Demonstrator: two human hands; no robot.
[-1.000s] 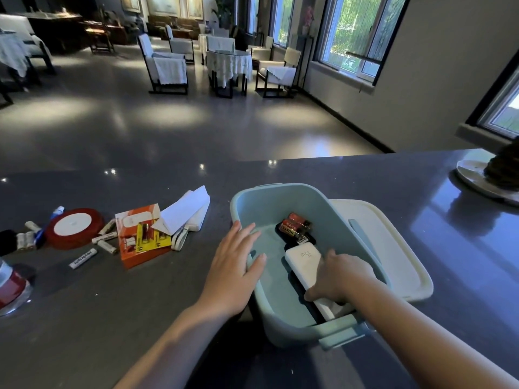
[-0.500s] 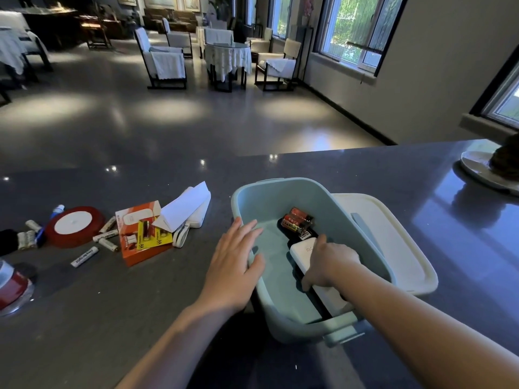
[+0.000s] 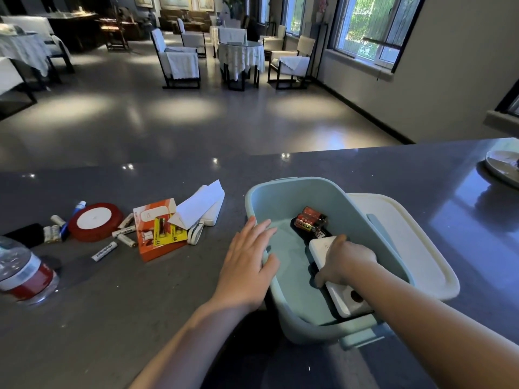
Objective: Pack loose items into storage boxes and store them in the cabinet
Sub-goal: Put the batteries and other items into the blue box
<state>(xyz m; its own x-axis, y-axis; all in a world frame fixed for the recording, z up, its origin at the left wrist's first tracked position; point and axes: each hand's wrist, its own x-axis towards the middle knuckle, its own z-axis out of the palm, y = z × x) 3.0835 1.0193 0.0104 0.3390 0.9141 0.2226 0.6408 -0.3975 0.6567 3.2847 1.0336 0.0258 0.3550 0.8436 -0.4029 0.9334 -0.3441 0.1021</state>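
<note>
In the head view, a light blue storage box (image 3: 323, 279) stands open on the dark tabletop (image 3: 140, 304), and its white lid (image 3: 404, 248) lies flat just beside it on the right. The person's left hand (image 3: 247, 265) rests on the box's left rim with straight, spread fingers (image 3: 259, 230), steadying it and gripping nothing. The right hand (image 3: 344, 261) is down inside the box, its fingers curled around a white power bank (image 3: 341, 297) that lies along the right wall, apparently being set into place. Beyond it, at the far end of the box, sits a pack of red batteries (image 3: 310, 221).

Judged from this, the packing is only begun: two kinds of item are in the box, while most of the loose things are left on the tabletop to its left. These include an orange carton (image 3: 161, 247) with a yellow card of batteries (image 3: 168, 233) lying on it, a white envelope (image 3: 200, 207) over a flat white case (image 3: 214, 216), a red tape roll (image 3: 95, 221), and several loose white batteries (image 3: 104, 251) scattered around it. A water bottle (image 3: 24, 272) stands at the near left edge; whether it belongs with the items to pack cannot be told.

The lid is not yet on the box, and no cabinet shows in this view, so closing and storing remain to be done.
</note>
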